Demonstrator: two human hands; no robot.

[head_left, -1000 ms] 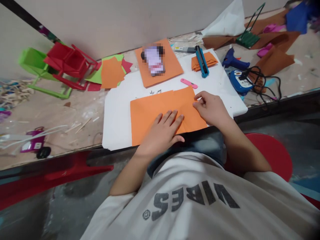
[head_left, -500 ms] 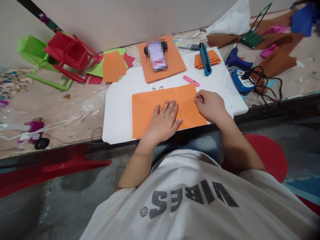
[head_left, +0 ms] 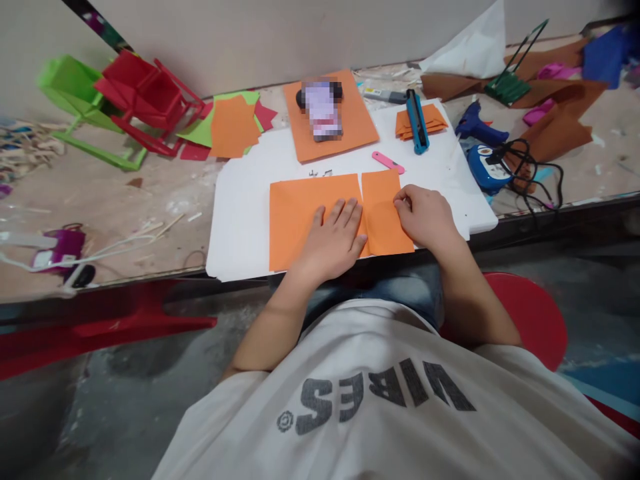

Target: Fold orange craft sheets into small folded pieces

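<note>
An orange paper sheet lies in front of me, parted by a split that starts at its far edge. My left hand rests flat on the larger left part, fingers stretched out. Pinched at its outer edge by my right hand is the narrower right strip. My left fingers cover some of the split, so I cannot tell whether both parts are fully separate at the near end. Beyond the strip lies a small pink cutter. White board or paper is underneath.
Behind are a blurred-out phone-like object on orange paper, a teal box cutter and folded orange pieces. A glue gun and a blue corded device lie right. Small red and green chairs stand left.
The split in the orange sheet has lengthened and widened towards me. My right hand has shifted slightly with the strip, while my left hand stays flat. The view has moved a little.
</note>
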